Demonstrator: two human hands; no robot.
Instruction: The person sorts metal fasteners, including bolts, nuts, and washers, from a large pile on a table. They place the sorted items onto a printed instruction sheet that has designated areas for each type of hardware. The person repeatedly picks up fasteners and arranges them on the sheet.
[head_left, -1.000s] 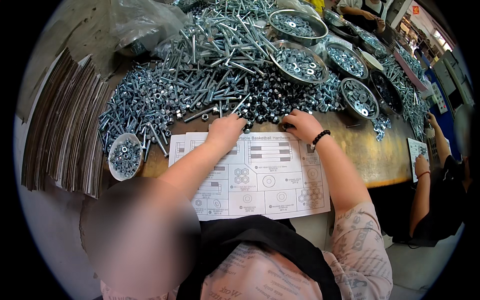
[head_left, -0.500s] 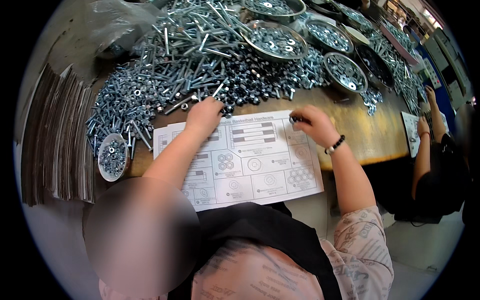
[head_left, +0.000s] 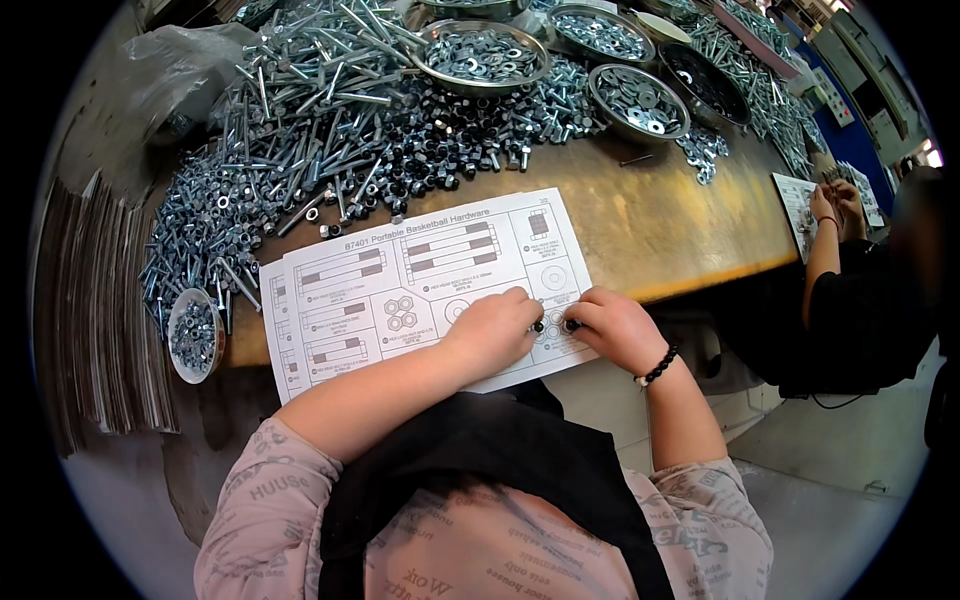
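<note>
A printed sheet of hardware drawings (head_left: 350,262) lies on the table in front of me, with the edge of another sheet showing at its left. My left hand (head_left: 495,333) is closed at the sheet's lower right, pinching a small dark nut (head_left: 538,327). Just beside it, my right hand (head_left: 622,328) has its fingers closed on another dark nut (head_left: 572,325). Both nuts are over drawn hexagons, partly covered by fingertips. Beyond the sheet spreads a heap of dark nuts (head_left: 420,160).
Loose bolts (head_left: 320,75) are piled behind the nuts. Metal bowls of washers (head_left: 480,58) (head_left: 640,102) stand farther back. At left are a white bowl of small parts (head_left: 195,338) and stacked cardboard (head_left: 105,310). A co-worker's hands (head_left: 838,205) work at the right.
My left hand has come from the nut heap down to the sheet's lower right. My right hand has moved down from the sheet's top edge, bringing the hands close together. The view has shifted.
</note>
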